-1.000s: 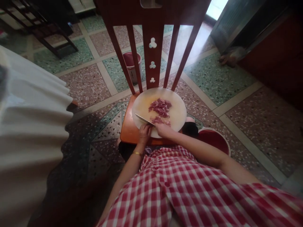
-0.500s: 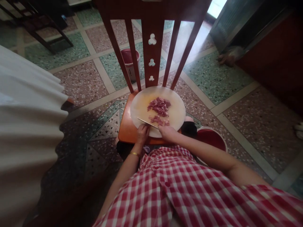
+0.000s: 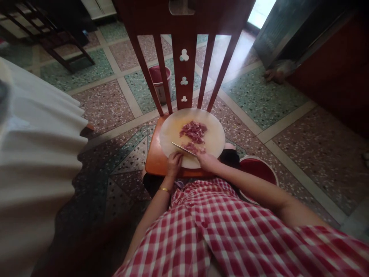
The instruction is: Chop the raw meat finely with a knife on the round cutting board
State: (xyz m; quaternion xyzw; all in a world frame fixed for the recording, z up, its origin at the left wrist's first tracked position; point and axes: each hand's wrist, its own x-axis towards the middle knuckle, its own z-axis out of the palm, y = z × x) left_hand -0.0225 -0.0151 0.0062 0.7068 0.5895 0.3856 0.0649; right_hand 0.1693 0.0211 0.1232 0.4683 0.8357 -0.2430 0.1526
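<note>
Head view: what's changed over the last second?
The knife and right hand moved right across the board, widening the gap to the left hand. Nothing visibly let go; the right hand's grip on the knife stayed. Left hand remains at the board's near-left edge; main meat pile looks unmoved.

You've a slatted chair (image 3: 183,69) as landmark. Behind it: bucket (image 3: 159,89) w/ red interior, on tile floor (image 3: 106,100). L of it: white draped cloth (image 3: 37,154); dark chair (image 3: 54,39) further back. R of it, nr: red tub (image 3: 258,169) w/ pale rim.
</note>
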